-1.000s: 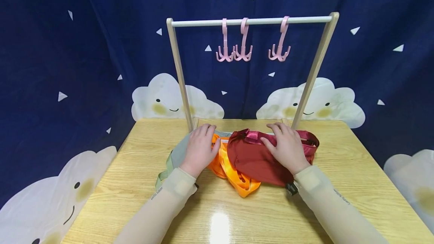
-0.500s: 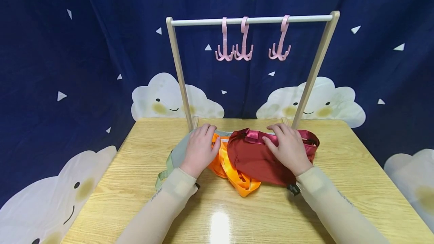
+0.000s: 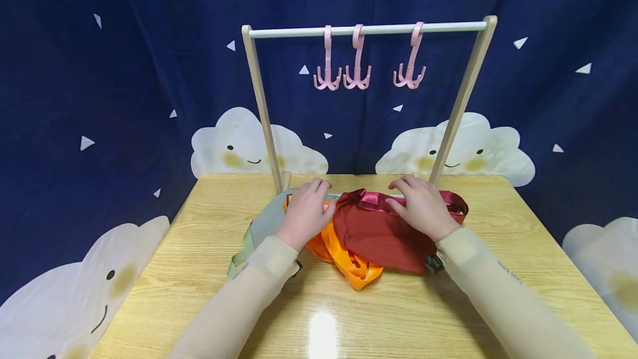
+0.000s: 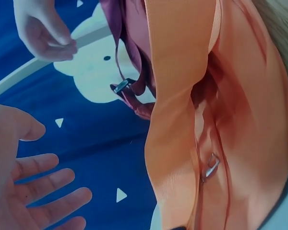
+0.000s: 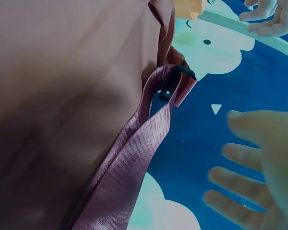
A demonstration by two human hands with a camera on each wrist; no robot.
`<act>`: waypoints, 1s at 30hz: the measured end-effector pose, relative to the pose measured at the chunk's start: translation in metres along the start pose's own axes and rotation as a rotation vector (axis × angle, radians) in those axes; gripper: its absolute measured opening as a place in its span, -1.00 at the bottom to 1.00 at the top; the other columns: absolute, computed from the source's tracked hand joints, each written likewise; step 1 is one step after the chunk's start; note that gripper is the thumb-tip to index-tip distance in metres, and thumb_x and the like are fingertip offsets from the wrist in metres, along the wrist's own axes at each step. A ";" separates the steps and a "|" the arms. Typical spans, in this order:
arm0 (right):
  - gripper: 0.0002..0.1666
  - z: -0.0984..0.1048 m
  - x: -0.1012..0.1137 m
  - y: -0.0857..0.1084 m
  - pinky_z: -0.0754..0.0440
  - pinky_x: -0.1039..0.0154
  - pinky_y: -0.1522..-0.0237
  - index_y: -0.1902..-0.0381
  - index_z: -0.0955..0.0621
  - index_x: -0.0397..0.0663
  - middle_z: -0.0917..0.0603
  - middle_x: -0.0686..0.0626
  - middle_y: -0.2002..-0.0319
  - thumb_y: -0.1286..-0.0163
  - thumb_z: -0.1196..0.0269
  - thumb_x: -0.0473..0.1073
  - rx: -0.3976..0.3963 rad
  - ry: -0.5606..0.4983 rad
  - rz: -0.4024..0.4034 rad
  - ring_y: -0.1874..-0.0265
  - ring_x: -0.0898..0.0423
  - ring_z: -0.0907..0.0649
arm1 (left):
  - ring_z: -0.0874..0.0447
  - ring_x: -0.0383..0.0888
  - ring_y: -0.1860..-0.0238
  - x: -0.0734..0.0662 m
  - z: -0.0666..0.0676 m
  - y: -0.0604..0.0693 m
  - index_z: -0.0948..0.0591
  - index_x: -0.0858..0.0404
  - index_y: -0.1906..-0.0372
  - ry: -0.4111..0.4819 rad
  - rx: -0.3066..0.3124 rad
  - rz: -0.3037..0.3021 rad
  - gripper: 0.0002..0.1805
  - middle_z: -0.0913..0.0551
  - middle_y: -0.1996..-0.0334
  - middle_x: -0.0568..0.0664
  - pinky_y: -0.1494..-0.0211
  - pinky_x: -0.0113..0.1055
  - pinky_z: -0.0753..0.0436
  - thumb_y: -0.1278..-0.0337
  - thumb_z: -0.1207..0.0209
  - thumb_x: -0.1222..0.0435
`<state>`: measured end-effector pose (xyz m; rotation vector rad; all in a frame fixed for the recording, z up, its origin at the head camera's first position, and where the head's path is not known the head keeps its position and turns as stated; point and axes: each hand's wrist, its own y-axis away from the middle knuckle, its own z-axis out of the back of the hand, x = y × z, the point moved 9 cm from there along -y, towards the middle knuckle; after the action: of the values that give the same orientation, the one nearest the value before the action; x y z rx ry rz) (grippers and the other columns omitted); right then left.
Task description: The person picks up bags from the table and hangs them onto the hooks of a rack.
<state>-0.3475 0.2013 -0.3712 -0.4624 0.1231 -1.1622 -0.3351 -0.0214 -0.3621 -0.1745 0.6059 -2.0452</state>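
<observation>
Three fabric bags with webbing straps, shaped like waist bags, lie in an overlapping row on the table. The grey-green bag (image 3: 269,216) is at left, the orange bag (image 4: 254,110) in the middle, the dark red bag (image 3: 381,240) at right. My left hand (image 3: 308,212) is over the orange and grey-green bags; the left wrist view shows its fingers spread, holding nothing. Over the red bag is my right hand (image 3: 422,206), its fingers (image 5: 240,184) loosely extended and apart from the purplish-red strap (image 5: 139,158). Part of the orange bag is hidden under the left hand.
Behind the bags stands a wooden rack with a white rail (image 3: 289,32). Three pink multi-prong hooks hang from it, among them the right one (image 3: 411,65). A dark blue curtain (image 3: 124,71) with clouds encloses the wooden table (image 3: 199,237).
My left hand has shifted slightly right and up, uncovering more of the orange strap and a buckle. The right hand has barely moved. The bags stay in place.
</observation>
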 end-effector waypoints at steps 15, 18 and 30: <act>-0.52 -0.025 -0.021 -0.004 -0.64 -0.23 -0.07 -0.03 -0.69 -0.19 -0.70 -0.24 0.06 -0.23 -0.52 -0.06 0.232 0.063 0.030 0.14 -0.22 -0.70 | -0.69 -0.01 0.15 -0.024 -0.034 -0.017 -0.60 0.23 -0.09 -0.041 0.083 -0.047 -0.66 -0.67 0.07 0.04 0.02 -0.13 -0.72 -0.41 -0.20 0.10; -0.49 -0.029 -0.024 -0.003 -0.63 -0.25 -0.08 -0.04 -0.68 -0.20 -0.71 -0.24 0.07 -0.21 -0.53 -0.05 0.251 0.082 0.031 0.14 -0.22 -0.70 | -0.70 -0.01 0.12 -0.028 -0.040 -0.018 -0.60 0.22 -0.10 -0.045 0.107 -0.048 -0.65 -0.67 0.05 0.04 -0.02 -0.13 -0.72 -0.41 -0.19 0.09; -0.46 -0.050 -0.041 -0.002 -0.64 -0.31 -0.02 -0.06 -0.65 -0.15 -0.69 -0.20 0.13 -0.21 -0.53 -0.01 0.344 0.105 -0.011 0.16 -0.15 -0.71 | -0.70 -0.03 0.08 -0.042 -0.057 -0.021 -0.59 0.19 -0.21 -0.047 0.174 -0.062 -0.59 -0.67 -0.02 0.00 -0.15 -0.14 -0.68 -0.43 -0.17 0.07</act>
<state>-0.3816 0.2232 -0.4214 -0.0981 0.0096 -1.1907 -0.3498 0.0423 -0.3958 -0.1392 0.3954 -2.1358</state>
